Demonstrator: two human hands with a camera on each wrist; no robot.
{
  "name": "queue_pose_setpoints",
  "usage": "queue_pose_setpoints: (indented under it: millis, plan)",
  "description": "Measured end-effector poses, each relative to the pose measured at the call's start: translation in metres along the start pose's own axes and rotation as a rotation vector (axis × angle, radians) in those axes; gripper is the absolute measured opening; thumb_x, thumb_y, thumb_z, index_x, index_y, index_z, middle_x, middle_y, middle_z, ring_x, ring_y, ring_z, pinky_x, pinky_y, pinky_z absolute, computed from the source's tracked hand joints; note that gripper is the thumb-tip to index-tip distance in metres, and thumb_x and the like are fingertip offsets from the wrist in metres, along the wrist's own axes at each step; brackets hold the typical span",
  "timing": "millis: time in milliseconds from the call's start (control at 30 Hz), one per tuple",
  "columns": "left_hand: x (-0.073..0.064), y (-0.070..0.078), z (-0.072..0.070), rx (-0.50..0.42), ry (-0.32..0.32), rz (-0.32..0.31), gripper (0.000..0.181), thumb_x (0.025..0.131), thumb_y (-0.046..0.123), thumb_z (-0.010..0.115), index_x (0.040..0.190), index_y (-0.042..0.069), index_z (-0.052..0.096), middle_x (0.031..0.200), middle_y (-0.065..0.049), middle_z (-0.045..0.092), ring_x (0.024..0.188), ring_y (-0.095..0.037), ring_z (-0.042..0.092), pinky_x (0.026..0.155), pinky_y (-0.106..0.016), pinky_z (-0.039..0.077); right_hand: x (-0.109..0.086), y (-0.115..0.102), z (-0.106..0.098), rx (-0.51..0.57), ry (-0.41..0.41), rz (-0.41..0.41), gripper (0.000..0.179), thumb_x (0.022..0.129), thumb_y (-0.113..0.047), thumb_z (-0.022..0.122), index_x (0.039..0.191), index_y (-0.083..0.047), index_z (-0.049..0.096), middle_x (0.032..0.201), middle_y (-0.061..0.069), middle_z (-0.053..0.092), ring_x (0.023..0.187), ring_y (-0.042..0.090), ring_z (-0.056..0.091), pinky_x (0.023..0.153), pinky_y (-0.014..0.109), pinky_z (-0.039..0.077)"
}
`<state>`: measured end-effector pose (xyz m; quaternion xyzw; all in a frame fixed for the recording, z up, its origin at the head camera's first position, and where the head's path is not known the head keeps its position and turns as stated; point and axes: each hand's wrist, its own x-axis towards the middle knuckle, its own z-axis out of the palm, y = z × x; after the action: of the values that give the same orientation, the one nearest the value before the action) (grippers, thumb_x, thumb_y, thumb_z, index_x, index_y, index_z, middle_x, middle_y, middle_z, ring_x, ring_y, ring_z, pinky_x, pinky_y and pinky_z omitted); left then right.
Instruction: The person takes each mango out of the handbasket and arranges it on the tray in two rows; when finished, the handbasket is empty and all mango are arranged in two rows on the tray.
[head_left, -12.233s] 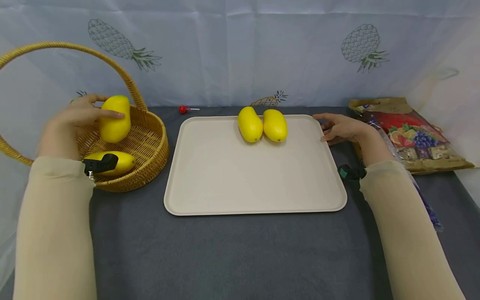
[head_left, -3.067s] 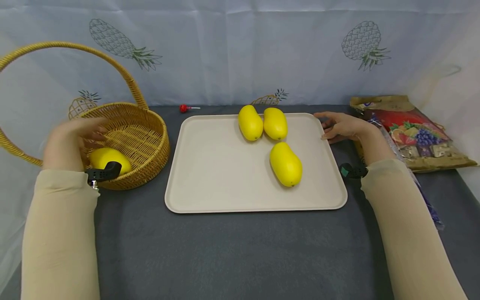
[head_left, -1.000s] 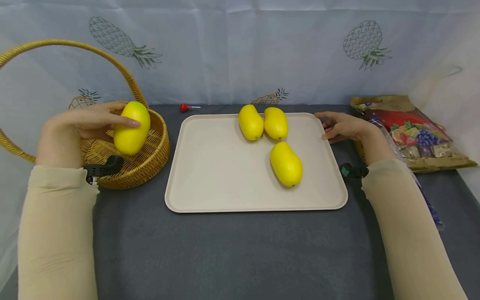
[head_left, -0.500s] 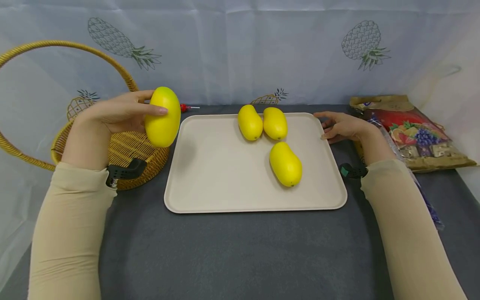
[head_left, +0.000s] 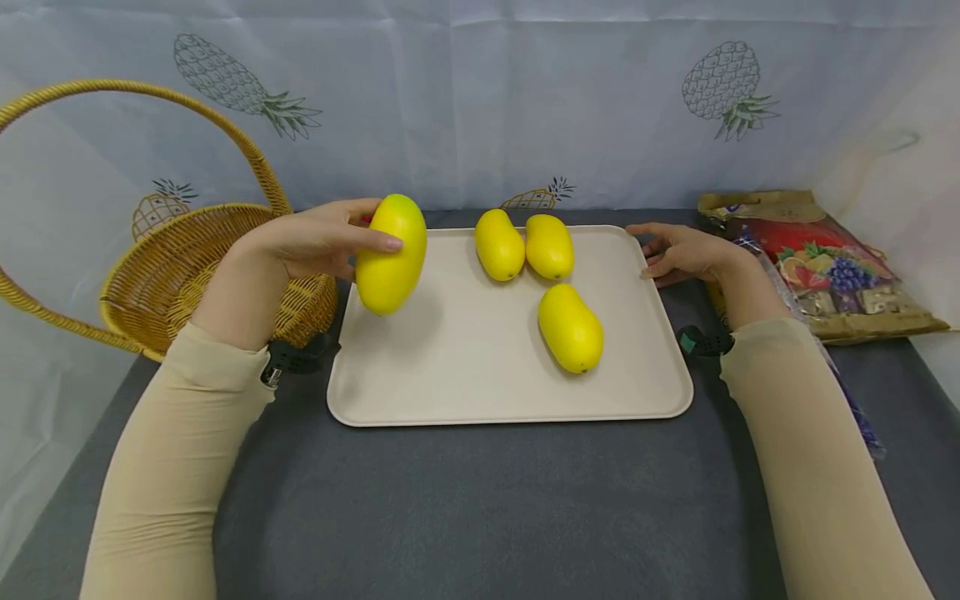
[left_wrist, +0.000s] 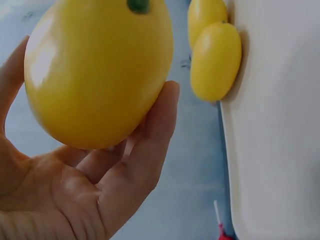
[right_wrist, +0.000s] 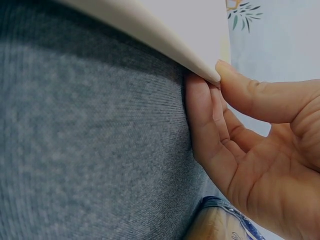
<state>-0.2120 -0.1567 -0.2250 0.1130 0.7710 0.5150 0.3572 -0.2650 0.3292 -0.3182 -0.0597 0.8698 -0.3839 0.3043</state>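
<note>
My left hand grips a yellow mango between thumb and fingers, in the air above the left end of the beige tray. A shadow falls on the tray below it. In the left wrist view the mango shows a green spot at its end. Two mangoes lie side by side at the tray's back edge, a left one and a right one. A third mango lies in front of them. My right hand pinches the tray's back right corner, thumb on the rim.
A wicker basket with a tall handle stands at the left, partly behind my left arm. A gold and red candy bag lies right of the tray. The left wrist view shows a lollipop near the tray's edge.
My left hand put one mango on the tray earlier, then took another from the basket and carried it right, over the tray. The right hand has stayed at the tray corner.
</note>
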Motion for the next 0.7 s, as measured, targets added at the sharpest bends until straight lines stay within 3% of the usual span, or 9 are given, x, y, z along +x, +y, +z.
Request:
queue_pose_setpoints:
  millis: [267, 533, 700]
  plan:
    - [0.024, -0.006, 0.019, -0.063, -0.042, -0.002, 0.061, 0.095, 0.026, 0.06, 0.148, 0.016, 0.03, 0.129, -0.009, 0.049, 0.122, -0.028, 0.051, 0.103, -0.053, 0.051, 0.0, -0.001, 0.001, -0.013, 0.006, -0.003, 0.083, 0.097, -0.009, 0.061, 0.16, -0.018, 0.009, 0.129, 0.016, 0.044, 0.097, 0.011, 0.06, 0.085, 0.027, 0.061]
    - [0.045, -0.01, 0.046, -0.079, -0.06, -0.019, 0.071, 0.094, 0.023, 0.061, 0.154, 0.022, 0.025, 0.147, -0.011, 0.038, 0.133, -0.032, 0.043, 0.11, -0.062, 0.043, 0.001, 0.001, 0.0, -0.002, -0.001, -0.003, 0.083, 0.097, -0.01, 0.062, 0.16, -0.02, 0.009, 0.129, 0.015, 0.044, 0.097, 0.009, 0.061, 0.085, 0.026, 0.06]
    - [0.054, -0.011, 0.059, -0.082, -0.063, -0.008, 0.067, 0.094, 0.024, 0.062, 0.152, 0.021, 0.029, 0.148, -0.01, 0.039, 0.136, -0.032, 0.04, 0.11, -0.063, 0.041, 0.001, 0.001, 0.0, 0.003, 0.003, 0.001, 0.084, 0.096, -0.01, 0.063, 0.16, -0.019, 0.009, 0.129, 0.014, 0.044, 0.096, 0.008, 0.061, 0.085, 0.027, 0.061]
